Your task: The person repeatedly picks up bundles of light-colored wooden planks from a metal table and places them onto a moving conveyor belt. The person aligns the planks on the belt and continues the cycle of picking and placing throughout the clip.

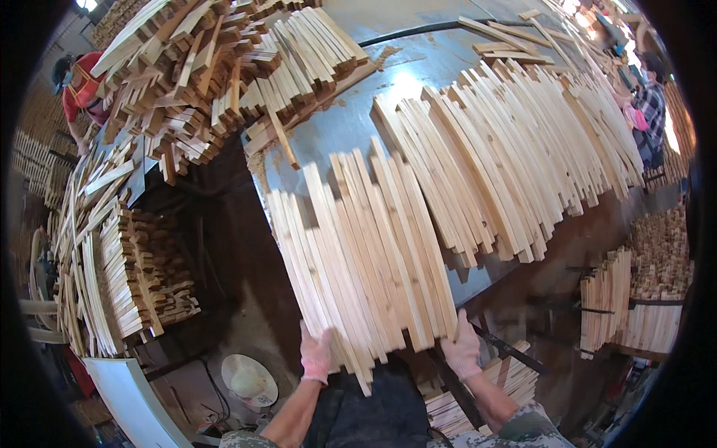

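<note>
Left hand [315, 352] at 7 o'clock, right hand [461, 349] at 5, holding a row of sticks [366, 261] between them, basically dead center, far ends over the table [441, 56]. Bigger row [497, 160] sits at 2.

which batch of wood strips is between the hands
The narrower batch, nearest the person: left hand and right hand flank its near end; the wider batch lies to its right.

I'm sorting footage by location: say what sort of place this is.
Probably a woodworking workshop: wooden strips lie side by side at a blue-grey table, what looks like sawdust marks it, and a jumbled timber pile rises beyond.
</note>
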A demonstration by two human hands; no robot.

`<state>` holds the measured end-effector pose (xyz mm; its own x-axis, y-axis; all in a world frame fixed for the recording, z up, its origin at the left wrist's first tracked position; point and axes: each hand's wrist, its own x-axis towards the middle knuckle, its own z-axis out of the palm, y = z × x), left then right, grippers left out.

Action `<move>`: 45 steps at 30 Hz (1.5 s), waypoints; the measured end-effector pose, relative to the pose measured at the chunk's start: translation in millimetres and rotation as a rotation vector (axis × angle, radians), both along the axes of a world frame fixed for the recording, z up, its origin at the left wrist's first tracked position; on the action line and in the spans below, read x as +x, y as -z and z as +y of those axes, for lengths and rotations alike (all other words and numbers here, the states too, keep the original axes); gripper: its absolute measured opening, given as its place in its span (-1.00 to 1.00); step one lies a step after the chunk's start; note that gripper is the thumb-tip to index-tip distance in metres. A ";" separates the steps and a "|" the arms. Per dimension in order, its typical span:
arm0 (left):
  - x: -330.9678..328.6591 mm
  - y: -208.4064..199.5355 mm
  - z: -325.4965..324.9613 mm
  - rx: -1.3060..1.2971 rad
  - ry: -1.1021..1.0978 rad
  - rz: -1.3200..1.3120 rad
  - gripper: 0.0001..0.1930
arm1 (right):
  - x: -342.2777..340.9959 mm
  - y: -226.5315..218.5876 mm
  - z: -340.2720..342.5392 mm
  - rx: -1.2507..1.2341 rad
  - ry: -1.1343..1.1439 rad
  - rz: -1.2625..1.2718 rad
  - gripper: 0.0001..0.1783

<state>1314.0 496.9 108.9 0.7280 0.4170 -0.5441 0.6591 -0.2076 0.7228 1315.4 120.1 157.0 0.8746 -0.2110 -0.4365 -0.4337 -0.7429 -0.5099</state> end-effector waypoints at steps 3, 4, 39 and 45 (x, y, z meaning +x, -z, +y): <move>-47.8 15.9 -1.0 -0.132 -0.195 -0.125 -0.43 | -5.5 -36.3 -24.6 0.040 -0.185 0.174 0.01; -49.1 20.9 2.9 -0.160 -0.254 -0.069 -0.52 | 8.7 -44.2 -30.0 0.045 -0.247 0.224 0.02; -87.6 -96.8 82.6 -0.617 -0.217 -0.095 -0.15 | 78.2 21.2 86.6 0.033 0.047 -0.223 -0.36; -164.7 -175.7 144.1 -0.582 -0.374 -0.249 -0.20 | 79.6 -68.0 198.2 0.159 -0.157 -0.401 -0.33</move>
